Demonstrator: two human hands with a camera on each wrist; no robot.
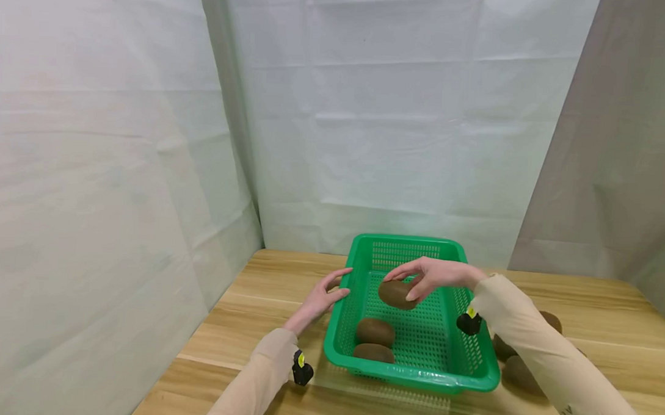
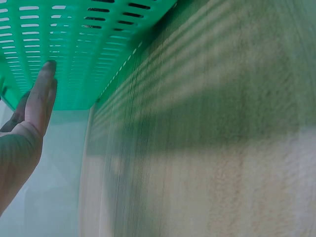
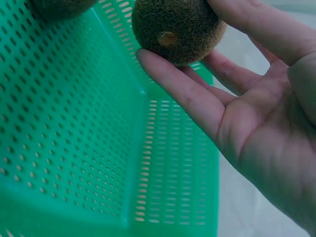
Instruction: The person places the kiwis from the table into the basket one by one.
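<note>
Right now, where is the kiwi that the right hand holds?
Head view: the kiwi hangs in the right hand over the green basket, above two kiwis inside.

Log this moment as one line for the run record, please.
right hand: holds kiwi over green basket | left hand: straight fingers against basket's left wall | in basket: two kiwis | table: more kiwis right of basket

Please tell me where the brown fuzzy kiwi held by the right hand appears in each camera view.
Head: brown fuzzy kiwi sits centre, slightly low, over the green perforated plastic basket, pinched by the right hand.
Left wrist: not in view; only the basket wall and left hand.
Right wrist: top centre, between the fingers.
Shared landmark: the green basket.
</note>
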